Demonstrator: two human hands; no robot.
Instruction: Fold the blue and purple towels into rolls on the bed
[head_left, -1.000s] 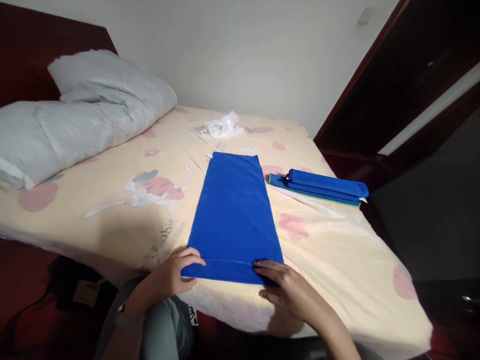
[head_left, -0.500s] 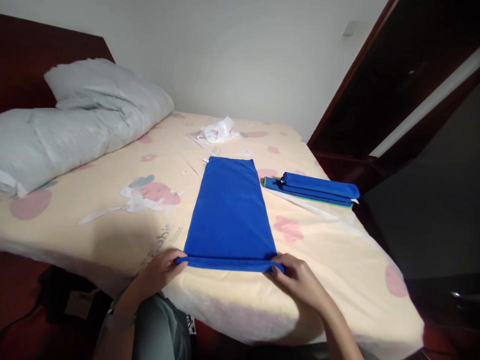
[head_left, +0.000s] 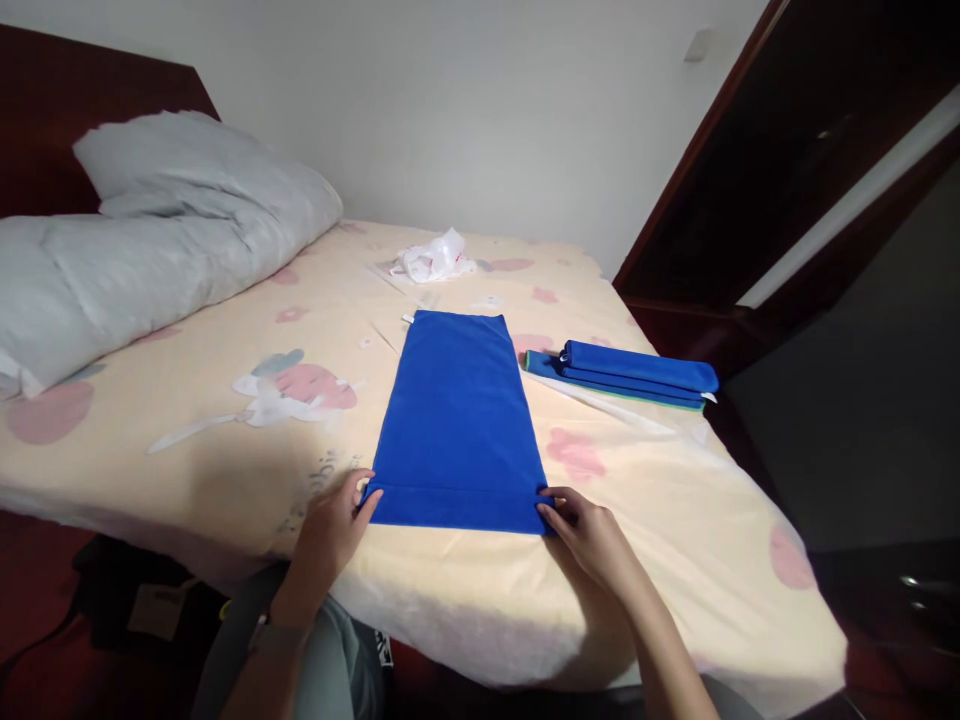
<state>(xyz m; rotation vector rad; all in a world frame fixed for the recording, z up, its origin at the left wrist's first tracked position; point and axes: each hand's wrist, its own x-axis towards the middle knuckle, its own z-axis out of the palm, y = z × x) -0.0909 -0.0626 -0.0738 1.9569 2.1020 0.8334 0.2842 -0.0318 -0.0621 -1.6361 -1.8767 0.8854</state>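
A blue towel [head_left: 461,410] lies flat and lengthwise on the bed, with its near end folded over into a low band. At the left end of that band, my left hand [head_left: 346,512] pinches the towel's edge between thumb and fingers. My right hand [head_left: 581,522] pinches the opposite near corner in the same way. A small white tag [head_left: 407,319] sticks out at the far left corner. Right of the towel lies a stack of folded blue towels [head_left: 637,370], the lowest with a green edge; neither hand touches it.
The bed [head_left: 465,600] has a cream sheet with pink prints. A crumpled white plastic bag [head_left: 433,258] sits beyond the towel. A grey quilt [head_left: 187,220] is bunched at the left, by the dark headboard [head_left: 97,110]. A dark bag [head_left: 112,590] lies on the floor.
The narrow raised roll at the towel's near edge has become a wider, flatter fold. Both hands have shifted slightly away from me and stay on the corners.
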